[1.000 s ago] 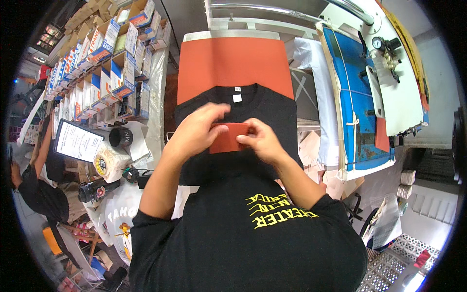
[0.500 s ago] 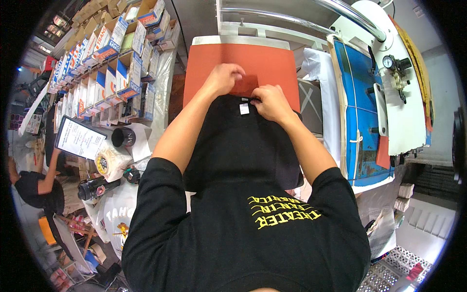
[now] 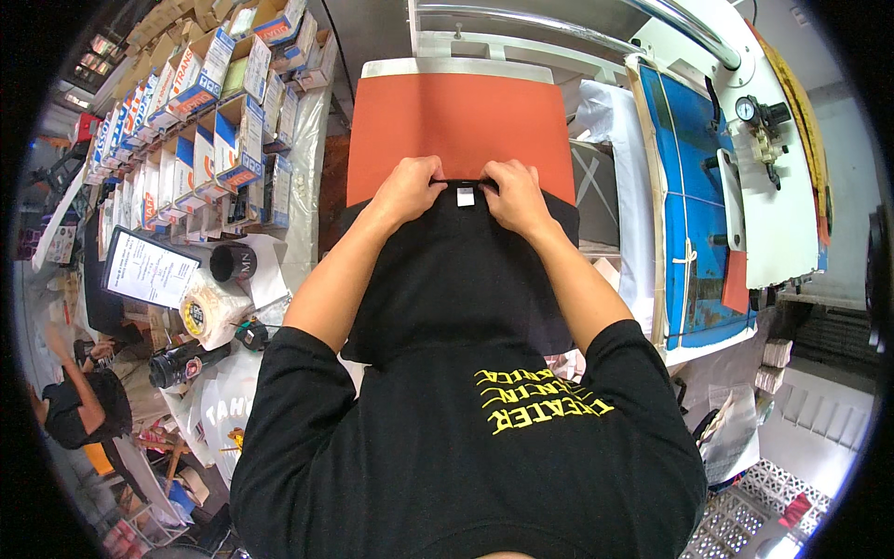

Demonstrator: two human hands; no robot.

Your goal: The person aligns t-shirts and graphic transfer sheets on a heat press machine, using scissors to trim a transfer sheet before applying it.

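Note:
A black T-shirt with a small white neck label lies on an orange-red pad on a platen. My left hand pinches the left part of the shirt's neck edge. My right hand pinches that edge a little to the right of the label. Both hands have curled fingers, and the collar edge runs straight between them. The small red square seen earlier cannot be made out now.
Boxes of papers, a clipboard, black mug and tape roll stand left. A co-worker is at far left. A white press machine with blue plate is right; a chrome bar spans behind.
The red square, held over the shirt front a second ago, is no longer distinguishable. Both hands moved up to the collar; the left one then came down onto its edge. The co-worker's arms shifted.

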